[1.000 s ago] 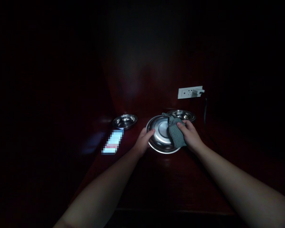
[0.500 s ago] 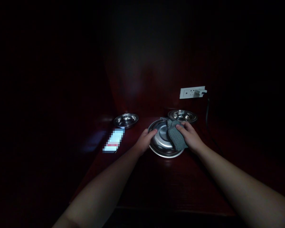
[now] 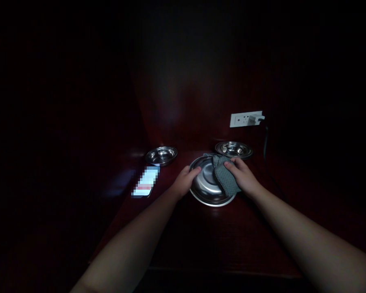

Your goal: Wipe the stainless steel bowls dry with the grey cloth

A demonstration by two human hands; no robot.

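Observation:
A shiny metal bowl is held above the dark red table, its inside turned toward me. My left hand is closed on the bowl's left rim, thumb over the edge. On the right side, my right hand grips a grey-green cloth that drapes over the rim and part of the inside. The fingers under the bowl and behind the cloth are hidden.
A second metal bowl stands at the back left, near a lit phone. Another metal bowl or stack sits at the back right. A white wall socket holds a plug, with a cable hanging nearby.
The bowl has tipped slightly and its near rim sits a little lower. Both hands keep their hold, and the cloth has shifted slightly with the right hand.

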